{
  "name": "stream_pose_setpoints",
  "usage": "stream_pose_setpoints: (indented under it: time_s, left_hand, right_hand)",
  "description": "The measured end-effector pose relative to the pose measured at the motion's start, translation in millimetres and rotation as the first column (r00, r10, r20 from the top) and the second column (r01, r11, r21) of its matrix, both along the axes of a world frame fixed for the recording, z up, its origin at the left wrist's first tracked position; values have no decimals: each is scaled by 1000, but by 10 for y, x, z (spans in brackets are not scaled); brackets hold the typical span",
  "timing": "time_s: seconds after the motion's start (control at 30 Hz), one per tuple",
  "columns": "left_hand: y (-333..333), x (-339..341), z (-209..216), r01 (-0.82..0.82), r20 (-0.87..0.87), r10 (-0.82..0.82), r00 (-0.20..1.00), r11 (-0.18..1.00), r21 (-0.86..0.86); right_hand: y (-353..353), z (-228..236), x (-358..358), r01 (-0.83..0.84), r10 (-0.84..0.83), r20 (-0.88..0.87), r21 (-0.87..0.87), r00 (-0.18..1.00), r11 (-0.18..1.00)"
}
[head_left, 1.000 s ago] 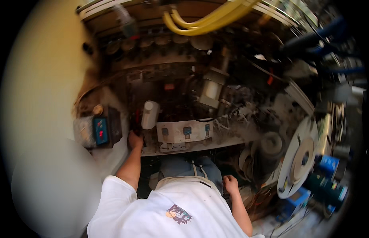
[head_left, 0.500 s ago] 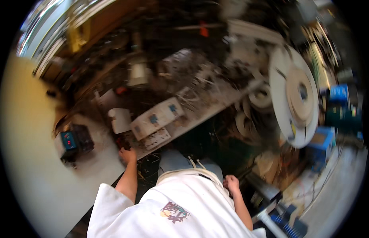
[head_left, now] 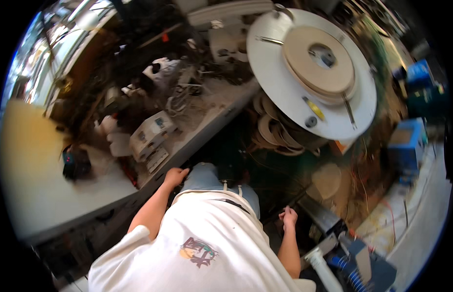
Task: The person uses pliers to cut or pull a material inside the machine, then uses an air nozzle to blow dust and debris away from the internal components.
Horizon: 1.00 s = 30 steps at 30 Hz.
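Observation:
My left hand (head_left: 176,177) hangs beside my left thigh, close to the front edge of the cluttered workbench (head_left: 191,138). Its fingers are curled in, and no object shows in it. Out to my right, my right hand (head_left: 288,217) is held loosely closed, with nothing visible between the fingers. Just beyond it lies a dark metal machine beam (head_left: 324,214). A large white round turntable (head_left: 265,58) stands ahead on the right, bearing a stack of tan flat rings (head_left: 304,53). Neither hand touches the turntable.
A white boxy device (head_left: 151,131) sits on the bench near my left hand. Farther left is a white tabletop (head_left: 56,194) with a small dark display unit (head_left: 75,163). Several loose rings (head_left: 273,131) lie under the turntable. A blue box (head_left: 406,146) and machine parts line the right.
My view has turned and moved right, so the turntable is nearer and more central. My left hand has come away from the bench's end to beside my thigh.

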<state>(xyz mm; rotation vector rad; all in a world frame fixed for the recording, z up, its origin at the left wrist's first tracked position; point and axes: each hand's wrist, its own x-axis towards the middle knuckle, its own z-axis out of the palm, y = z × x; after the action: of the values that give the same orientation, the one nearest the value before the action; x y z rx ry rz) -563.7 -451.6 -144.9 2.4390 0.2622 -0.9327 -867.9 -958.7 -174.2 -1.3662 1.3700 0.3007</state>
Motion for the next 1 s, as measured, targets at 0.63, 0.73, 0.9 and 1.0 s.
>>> stream_pose_setpoints:
  time_s: [0.63,0.73,0.9,1.0]
  left_hand:
    - [1685,4802,2754,-338,936,83,343,940,40]
    - [2007,5541,2695,-330,858,-204,471,861,386]
    - [2281,6089,2657,-201,721,-384,577,789,581]
    - [2331,6301,2686,-99,650,-520,554,734,672]
  right_hand:
    - [465,-614,-114,-65,64,-7,-9,998,998]
    - [543,-381,217,-97,98,21,-65,995,993]
    - [939,388,1467,-212,209,-36,-131,977,968]
    - [992,365,1655,-283,288,4,-175,958,943]
